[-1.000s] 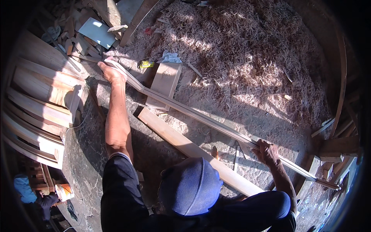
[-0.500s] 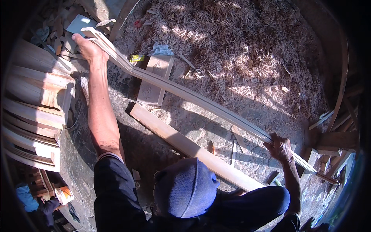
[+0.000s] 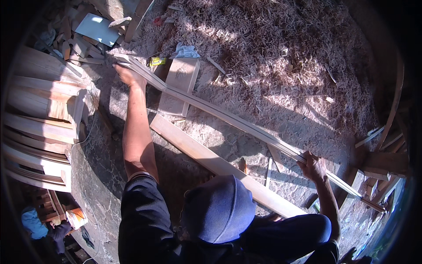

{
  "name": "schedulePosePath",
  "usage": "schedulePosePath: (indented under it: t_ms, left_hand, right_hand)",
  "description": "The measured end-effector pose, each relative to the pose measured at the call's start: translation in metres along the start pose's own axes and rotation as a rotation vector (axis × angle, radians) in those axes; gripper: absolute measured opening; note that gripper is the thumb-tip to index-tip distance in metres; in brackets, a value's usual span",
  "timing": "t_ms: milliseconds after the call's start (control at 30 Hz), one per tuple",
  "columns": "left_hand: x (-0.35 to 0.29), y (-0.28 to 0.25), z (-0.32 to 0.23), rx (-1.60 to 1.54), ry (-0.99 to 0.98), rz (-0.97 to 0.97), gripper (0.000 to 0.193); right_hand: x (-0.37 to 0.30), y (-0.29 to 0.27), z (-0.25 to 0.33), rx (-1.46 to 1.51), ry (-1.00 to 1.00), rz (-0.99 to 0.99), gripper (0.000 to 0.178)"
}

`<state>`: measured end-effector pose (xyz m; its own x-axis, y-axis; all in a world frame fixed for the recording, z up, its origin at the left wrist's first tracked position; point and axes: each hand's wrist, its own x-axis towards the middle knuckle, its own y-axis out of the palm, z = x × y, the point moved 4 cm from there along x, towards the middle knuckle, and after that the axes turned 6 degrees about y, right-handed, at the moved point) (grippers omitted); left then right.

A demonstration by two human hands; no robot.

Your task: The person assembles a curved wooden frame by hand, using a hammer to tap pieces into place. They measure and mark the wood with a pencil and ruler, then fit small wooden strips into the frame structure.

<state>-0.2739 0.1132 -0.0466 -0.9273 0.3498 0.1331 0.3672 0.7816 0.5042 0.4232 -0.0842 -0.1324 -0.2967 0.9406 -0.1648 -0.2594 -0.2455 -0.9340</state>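
A long, narrow, grooved wooden strip (image 3: pixel 228 119), bent near its far-left end, runs slantwise across my view. My left hand (image 3: pixel 130 75) is closed on its far-left part, the fingers largely hidden behind the hand and the wood. Toward the near-right end, my right hand (image 3: pixel 314 167) wraps round the same strip, which continues past it to the right. Beneath the strip, a thick pale wooden block (image 3: pixel 178 94) lies on the ground. A straight wooden board (image 3: pixel 220 163) rests closer to me, between my arms.
Wood shavings (image 3: pixel 272 48) pile up at the far side. Curved wooden pieces (image 3: pixel 39 127) are stacked at left, with offcuts (image 3: pixel 83 46) and a pale panel (image 3: pixel 97 29) beyond. Timber (image 3: pixel 384 163) stands at right. Another person (image 3: pixel 35 226) is at lower left. A rounded blue cloth shape (image 3: pixel 220 209) blocks the near middle.
My left hand has come right and nearer to me, bringing the bent end of the strip away from the offcuts. My right hand keeps its hold with little movement. The view has shifted slightly.
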Motion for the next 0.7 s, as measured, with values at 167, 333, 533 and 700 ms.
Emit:
schedulePosePath:
  t_ms: [167,333,533,700]
  left_hand:
    - [0.005,-0.006,0.032,0.189,0.198,0.139,0.042]
    - [0.004,-0.011,0.031,0.013,-0.101,0.106,0.047]
    - [0.005,-0.012,0.021,0.223,-0.081,0.158,0.054]
    - [-0.005,-0.010,0.009,0.320,-0.057,0.304,0.088]
  right_hand:
    - [0.009,0.013,-0.008,-0.093,-0.029,-0.010,0.040]
    - [0.007,0.009,-0.006,-0.142,0.005,-0.003,0.040]
    - [-0.004,-0.003,0.012,-0.119,-0.114,-0.168,0.081]
    - [-0.071,0.011,0.028,0.013,-0.121,-0.296,0.075]
